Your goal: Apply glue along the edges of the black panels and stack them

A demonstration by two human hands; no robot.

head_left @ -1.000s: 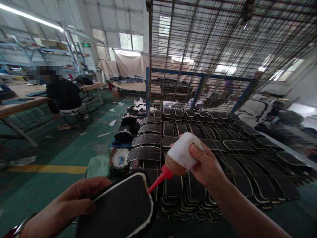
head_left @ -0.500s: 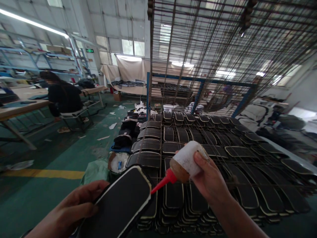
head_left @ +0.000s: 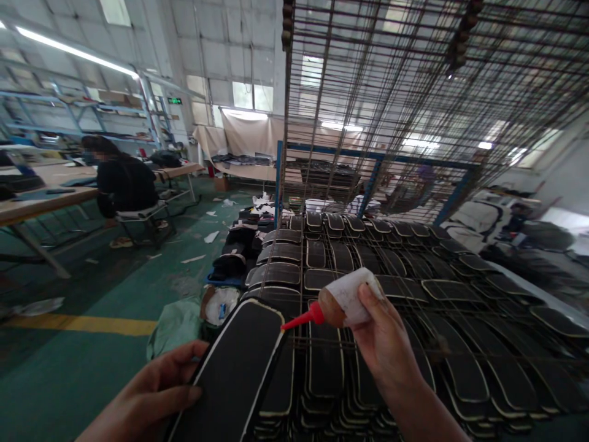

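Observation:
My left hand (head_left: 154, 390) grips the left edge of a black rounded panel (head_left: 234, 374), its thumb on the face. A pale line runs along the panel's rim. My right hand (head_left: 384, 334) is wrapped round a bottle (head_left: 352, 298) with a whitish wrapping, brownish contents and a red nozzle (head_left: 304, 318). The bottle lies nearly level, and the nozzle's tip touches or almost touches the panel's upper right corner. Behind and to the right, many similar black panels (head_left: 322, 362) with pale rims lie in stacked rows.
A wire rack (head_left: 368, 80) with a blue frame (head_left: 331, 148) rises over the rows. Left of them are a green cloth (head_left: 175, 325) and a round container (head_left: 207, 304). A person (head_left: 124, 178) sits at a table (head_left: 69, 196) at the left.
The held panel has turned more upright and its top has moved up. The bottle has tilted closer to level, its red tip shifting up along the rim to the corner.

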